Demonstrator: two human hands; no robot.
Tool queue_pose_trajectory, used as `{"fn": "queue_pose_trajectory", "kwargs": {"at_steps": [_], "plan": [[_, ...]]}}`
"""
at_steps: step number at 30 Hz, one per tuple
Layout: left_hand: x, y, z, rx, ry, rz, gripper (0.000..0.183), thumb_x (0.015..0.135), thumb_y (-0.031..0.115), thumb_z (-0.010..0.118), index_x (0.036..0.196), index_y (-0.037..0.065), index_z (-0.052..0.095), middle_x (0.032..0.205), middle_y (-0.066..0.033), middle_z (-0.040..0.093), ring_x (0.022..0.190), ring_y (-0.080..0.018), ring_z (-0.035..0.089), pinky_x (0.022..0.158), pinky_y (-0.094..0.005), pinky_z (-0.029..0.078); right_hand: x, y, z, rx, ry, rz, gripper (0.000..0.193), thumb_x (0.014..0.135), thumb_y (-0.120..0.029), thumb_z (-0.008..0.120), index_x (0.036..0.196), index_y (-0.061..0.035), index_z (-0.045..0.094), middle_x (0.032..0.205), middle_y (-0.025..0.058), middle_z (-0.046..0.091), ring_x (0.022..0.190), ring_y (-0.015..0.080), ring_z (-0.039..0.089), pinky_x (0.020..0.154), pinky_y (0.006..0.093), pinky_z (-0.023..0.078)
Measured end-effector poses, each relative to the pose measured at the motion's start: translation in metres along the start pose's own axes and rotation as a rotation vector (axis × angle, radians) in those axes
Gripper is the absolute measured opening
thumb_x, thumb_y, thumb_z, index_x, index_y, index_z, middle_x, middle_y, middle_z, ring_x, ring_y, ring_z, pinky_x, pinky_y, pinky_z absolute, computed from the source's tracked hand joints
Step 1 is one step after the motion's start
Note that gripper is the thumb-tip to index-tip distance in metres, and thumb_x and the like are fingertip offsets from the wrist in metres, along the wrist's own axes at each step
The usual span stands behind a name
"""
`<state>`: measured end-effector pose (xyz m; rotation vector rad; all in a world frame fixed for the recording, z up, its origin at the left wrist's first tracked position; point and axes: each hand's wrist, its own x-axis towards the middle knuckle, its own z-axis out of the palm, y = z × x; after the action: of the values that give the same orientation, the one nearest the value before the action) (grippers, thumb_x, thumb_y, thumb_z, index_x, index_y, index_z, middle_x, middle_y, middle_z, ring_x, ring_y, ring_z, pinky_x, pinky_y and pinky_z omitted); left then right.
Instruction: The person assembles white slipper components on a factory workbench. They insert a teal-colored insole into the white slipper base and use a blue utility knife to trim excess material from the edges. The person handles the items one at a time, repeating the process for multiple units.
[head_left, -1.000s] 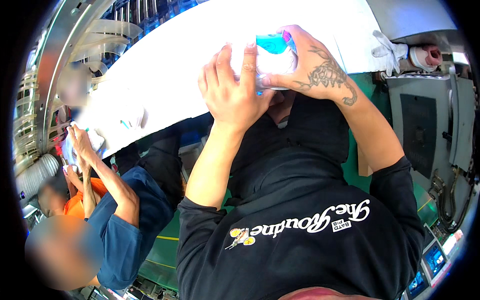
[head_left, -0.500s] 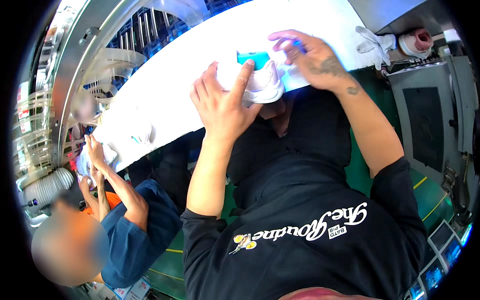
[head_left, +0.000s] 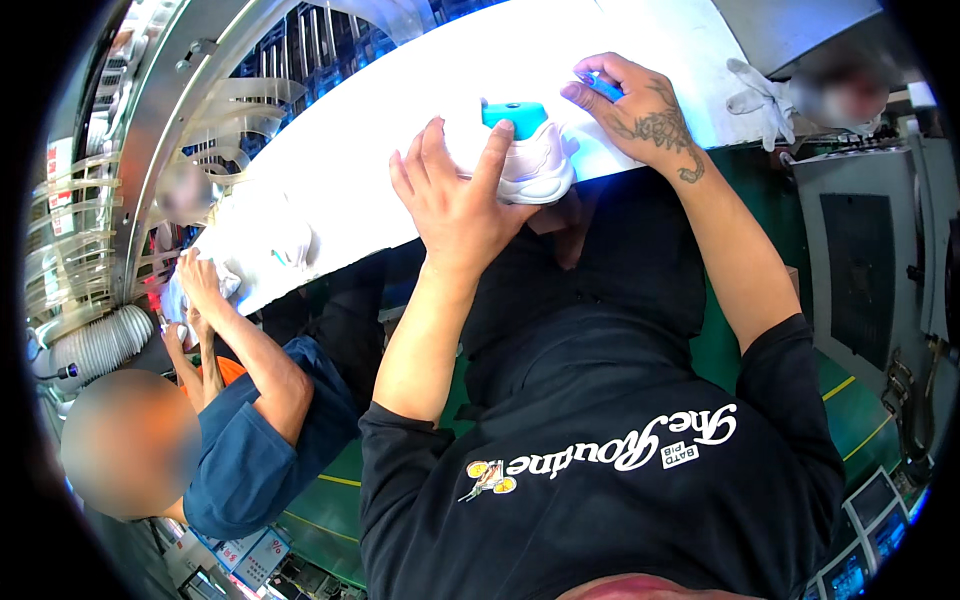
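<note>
On the white work surface a white shoe (head_left: 537, 165) stands near the front edge, with a teal shoe last (head_left: 515, 112) filling its opening. My left hand (head_left: 455, 195) is wrapped round the shoe's left side, with a finger against the last and the thumb low by the sole. To the right of the shoe and apart from it, my right hand (head_left: 635, 115) is closed on a slim blue pen-shaped tool (head_left: 600, 86); its exact kind is hard to make out. Bright glare washes out part of the shoe.
White gloves (head_left: 760, 100) lie at the right end of the white work surface (head_left: 390, 130). Further left on it rests another white shoe (head_left: 290, 240). A co-worker in a blue shirt (head_left: 255, 430) works at the far left. A grey machine cabinet (head_left: 860, 260) stands at right.
My right hand has turned, its fingers closing together round the blue tool. My left hand and the shoe keep their hold, with a slight shift in view. The co-worker's hands have moved.
</note>
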<state>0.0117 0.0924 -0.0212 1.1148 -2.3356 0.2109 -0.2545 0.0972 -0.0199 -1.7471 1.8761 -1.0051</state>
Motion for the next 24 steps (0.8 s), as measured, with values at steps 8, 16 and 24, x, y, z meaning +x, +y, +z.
{"fn": "queue_pose_trajectory", "kwargs": {"at_steps": [8,16,24], "plan": [[-0.002,-0.009,0.001,-0.1,0.053,0.031,0.095,0.052,0.031,0.108,0.14,0.032,0.074,0.149,-0.0238,0.055,0.137,-0.0445,0.056,0.11,-0.0587,0.044,0.007,0.024,0.026,-0.275,0.019,-0.051,0.056,0.103,-0.056,0.073,0.134,-0.0094,0.073,0.136,0.0156,0.073,0.127,0.034,0.069,0.111,0.0497,0.054],[-0.021,-0.053,-0.005,-0.449,0.183,-0.035,0.098,0.052,0.04,0.109,0.142,0.027,0.072,0.147,-0.0262,0.057,0.132,-0.0436,0.06,0.106,-0.0542,0.051,-0.011,-0.02,0.025,0.709,-0.429,-0.034,0.08,0.095,-0.037,0.084,0.162,-0.0089,0.051,0.156,0.0158,0.06,0.153,0.0347,0.051,0.123,0.0473,0.045],[-0.032,-0.083,-0.004,-0.729,0.166,-0.026,0.097,0.053,0.038,0.109,0.141,0.02,0.072,0.151,-0.0261,0.058,0.138,-0.044,0.061,0.11,-0.0512,0.053,0.009,-0.071,0.077,0.914,-0.827,-0.101,0.15,0.064,-0.036,0.101,0.179,-0.017,0.006,0.161,0.0197,0.051,0.149,0.0405,0.05,0.123,0.0493,0.044]]}}
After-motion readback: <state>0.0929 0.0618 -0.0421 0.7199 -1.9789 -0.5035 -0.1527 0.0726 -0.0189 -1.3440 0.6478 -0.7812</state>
